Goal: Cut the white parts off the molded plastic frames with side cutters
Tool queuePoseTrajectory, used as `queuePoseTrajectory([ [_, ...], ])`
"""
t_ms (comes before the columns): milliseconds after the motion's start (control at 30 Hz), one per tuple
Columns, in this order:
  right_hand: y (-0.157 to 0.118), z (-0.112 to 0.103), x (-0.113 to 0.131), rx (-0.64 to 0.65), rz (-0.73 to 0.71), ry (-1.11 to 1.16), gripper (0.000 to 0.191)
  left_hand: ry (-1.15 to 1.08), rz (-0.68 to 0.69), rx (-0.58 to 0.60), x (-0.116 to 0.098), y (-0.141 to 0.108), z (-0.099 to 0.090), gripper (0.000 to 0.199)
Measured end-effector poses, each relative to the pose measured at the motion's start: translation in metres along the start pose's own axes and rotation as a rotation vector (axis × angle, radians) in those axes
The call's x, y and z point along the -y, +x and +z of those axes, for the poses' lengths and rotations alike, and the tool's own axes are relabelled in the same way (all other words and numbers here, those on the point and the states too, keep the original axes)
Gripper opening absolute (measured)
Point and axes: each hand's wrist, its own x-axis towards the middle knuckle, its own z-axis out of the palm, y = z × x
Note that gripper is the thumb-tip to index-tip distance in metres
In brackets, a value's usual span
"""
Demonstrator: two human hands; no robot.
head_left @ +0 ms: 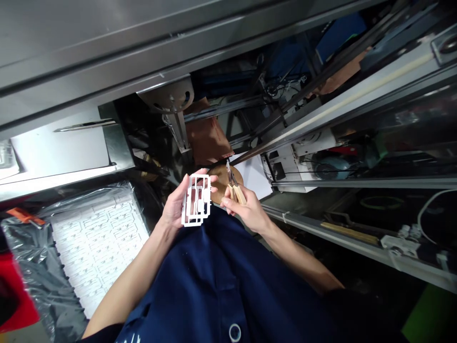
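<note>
White shirt lettering [128,338] unreadable; left hand [173,205] grips plastic frame [195,177], right hand [250,212] cutters [238,194]

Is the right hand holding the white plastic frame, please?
No, the left hand holds the white plastic frame, while the right hand holds small wooden-handled snips.

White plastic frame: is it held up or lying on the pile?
The white plastic frame is held up: the person's left hand grips it in the air, away from the pile of white pieces.
</note>
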Motion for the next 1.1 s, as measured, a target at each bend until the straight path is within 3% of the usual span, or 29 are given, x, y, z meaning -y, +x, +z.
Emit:
queuePoseTrajectory([
  [200,-0.009,0.021,-0.007,0.014,0.020,0.182,0.025,0.003,0.010,-0.017,0.001,0.001,0.007,0.030],
  [367,-0.012,0.028,-0.005,-0.067,-0.085,0.194,0.023,0.025,-0.005,-0.022,0.001,0.003,0.014,0.030],
  [500,-0.013,0.023,-0.004,-0.095,-0.133,0.084,0.019,0.142,-0.082,-0.203,-0.003,0.010,0.004,0.026],
  [600,-0.014,0.020,-0.006,-0.124,-0.139,0.026,0.020,0.295,-0.039,-0.358,-0.004,0.012,-0.012,0.013],
  [700,-0.013,0.019,-0.008,-0.155,-0.151,0.019,0.020,0.364,0.051,-0.423,-0.005,0.009,-0.023,0.037],
  [767,-0.013,0.019,-0.008,-0.169,-0.155,0.011,0.020,0.345,0.034,-0.373,-0.007,0.006,-0.025,0.052],
  [933,-0.013,0.014,-0.006,-0.230,-0.196,0.003,0.018,0.041,-0.035,-0.136,-0.015,0.004,-0.016,0.040],
  [1100,-0.012,0.006,-0.007,-0.244,-0.193,-0.009,0.018,-0.007,0.030,-0.072,-0.017,0.005,-0.008,0.052],
])
